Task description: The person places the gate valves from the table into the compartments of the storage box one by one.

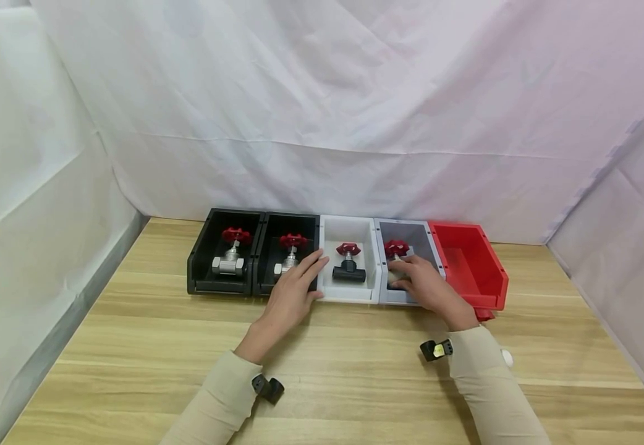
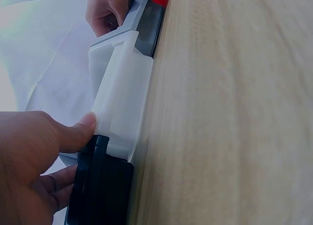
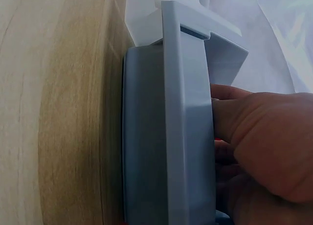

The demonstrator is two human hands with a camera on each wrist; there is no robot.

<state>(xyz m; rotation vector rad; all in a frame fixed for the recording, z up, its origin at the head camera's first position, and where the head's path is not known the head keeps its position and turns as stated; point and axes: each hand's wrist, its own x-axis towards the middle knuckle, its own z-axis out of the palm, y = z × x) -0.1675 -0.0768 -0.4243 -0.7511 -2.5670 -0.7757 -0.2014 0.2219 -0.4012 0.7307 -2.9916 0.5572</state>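
White sheeting [image 1: 322, 93], cut off at the top, hangs behind and beside the wooden worktop [image 1: 355, 383], whose near edge lies out of frame. Along its far edge stands a row of five bins: two black bins [image 1: 294, 224], a white bin [image 1: 348, 228], a grey bin [image 1: 418, 235] and, nearest the worktop's right edge, a red bin [image 1: 461, 238]. Two beige sleeves [image 1: 491, 389] run off past the near side. The left hand [image 1: 291, 296] rests on the join between the second black bin and the white one, fingers extended, holding nothing. The right hand [image 1: 427, 285] reaches into the grey bin, its fingers curled round the body of a red-wheeled valve [image 1: 397, 248]; the fingertips are hard to make out, and the bin's wall hides them from the right wrist view. Three more valves [image 1: 348, 267] sit in the black and white bins, the middle one half covered by the left hand. A red piece [image 1: 484, 314] peeks from below the red bin's front, mostly hidden.
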